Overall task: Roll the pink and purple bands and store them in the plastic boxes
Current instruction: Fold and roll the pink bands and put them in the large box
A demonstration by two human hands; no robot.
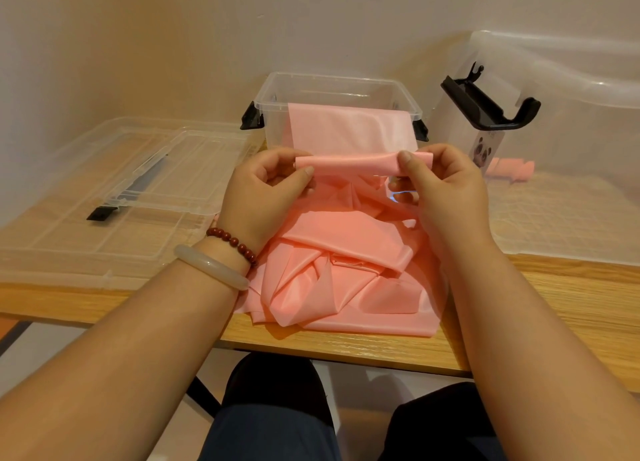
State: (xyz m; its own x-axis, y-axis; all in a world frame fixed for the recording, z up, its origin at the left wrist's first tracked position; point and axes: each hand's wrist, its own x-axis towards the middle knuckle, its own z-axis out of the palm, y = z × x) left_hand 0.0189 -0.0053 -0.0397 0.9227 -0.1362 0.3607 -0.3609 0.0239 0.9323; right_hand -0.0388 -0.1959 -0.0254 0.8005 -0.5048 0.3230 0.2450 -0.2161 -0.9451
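Now both hands (263, 187) pinch pink band (349, 164) roll, axis L-R.

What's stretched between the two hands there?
In the head view, the rolled start of the pink band spans from the left hand to the right hand; both pinch it.

A pink band (346, 252) of thin, glossy material is heaped in loose folds on the surface at the centre of the frame, reaching the near edge. One end is rolled into a short, level tube just above the heap. A flat stretch is draped over the front rim of an open clear plastic box (332, 86) with black latches at upper centre. A larger clear box (571, 79) is seen at upper right.
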